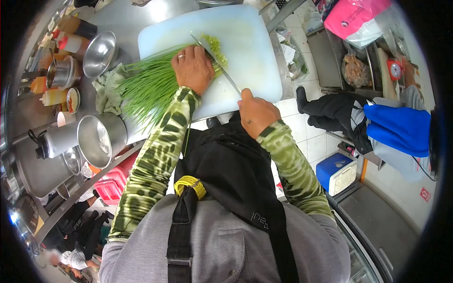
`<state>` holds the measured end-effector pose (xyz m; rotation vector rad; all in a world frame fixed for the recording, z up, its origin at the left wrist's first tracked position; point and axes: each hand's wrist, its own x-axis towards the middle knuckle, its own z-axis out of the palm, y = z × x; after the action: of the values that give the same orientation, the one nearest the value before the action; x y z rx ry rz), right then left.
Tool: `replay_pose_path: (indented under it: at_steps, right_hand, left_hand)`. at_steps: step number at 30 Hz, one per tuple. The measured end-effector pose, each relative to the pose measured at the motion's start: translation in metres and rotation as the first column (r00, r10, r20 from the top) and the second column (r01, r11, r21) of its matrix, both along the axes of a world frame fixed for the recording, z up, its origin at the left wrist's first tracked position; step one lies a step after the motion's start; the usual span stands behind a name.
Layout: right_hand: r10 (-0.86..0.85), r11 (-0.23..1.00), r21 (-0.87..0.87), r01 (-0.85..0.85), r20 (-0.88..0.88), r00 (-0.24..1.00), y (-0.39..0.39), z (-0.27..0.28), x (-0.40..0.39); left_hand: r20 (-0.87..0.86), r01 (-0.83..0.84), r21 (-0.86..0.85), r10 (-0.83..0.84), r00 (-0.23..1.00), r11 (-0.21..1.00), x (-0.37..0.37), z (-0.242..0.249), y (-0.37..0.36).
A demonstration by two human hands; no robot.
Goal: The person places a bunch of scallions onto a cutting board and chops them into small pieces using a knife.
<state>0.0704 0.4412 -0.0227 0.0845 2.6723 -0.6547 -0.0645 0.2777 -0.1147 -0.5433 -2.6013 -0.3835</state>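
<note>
A long bunch of thin green chives (146,81) lies across the left part of a pale cutting board (255,52), its tips hanging past the board's edge. My left hand (192,70), with a ring on one finger, presses down on the bunch with curled fingers. In my right hand (258,114) is the handle of a kitchen knife (228,78); its blade slants up and left, close beside my left fingers at the cut end. Small chopped green pieces (214,46) are heaped on the blade's far side. The handle is mostly hidden by my fingers.
Left of the board are a crumpled cloth (109,88), a metal bowl (100,54), sauce bottles (71,42) and a steel pot (101,140). To the right, another person in dark trousers (335,111) stands near a blue cooler (336,173). More people appear at lower left.
</note>
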Motion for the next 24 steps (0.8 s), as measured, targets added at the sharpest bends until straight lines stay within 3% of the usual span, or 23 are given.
replay_pose_path:
  at_steps: [4, 7, 13, 19, 24]
  right_hand:
    - [0.003, 0.999, 0.043, 0.001, -0.107, 0.994, -0.013, -0.043, -0.019]
    - [-0.012, 0.999, -0.036, 0.007, -0.126, 0.992, -0.011, -0.051, -0.036]
    - [-0.013, 0.999, -0.032, 0.012, -0.046, 0.999, -0.003, -0.003, -0.029]
    - [-0.068, 0.998, -0.02, 0.067, -0.08, 0.995, 0.001, -0.001, -0.018]
    - [-0.082, 0.996, -0.037, 0.078, -0.109, 0.991, 0.014, -0.002, -0.02]
  left_hand:
    - [-0.001, -0.008, -0.013, 0.008, 1.0, 1.0, -0.001, -0.003, 0.0]
    - [-0.028, -0.002, 0.008, 0.003, 1.0, 1.0, -0.002, -0.004, -0.001]
    - [-0.029, -0.018, 0.017, 0.018, 0.999, 1.0, -0.003, -0.008, -0.002]
    - [0.027, -0.011, 0.078, 0.009, 1.0, 0.997, -0.003, 0.009, 0.001]
    - [0.04, 0.151, 0.188, -0.161, 0.986, 0.97, -0.011, 0.035, 0.001]
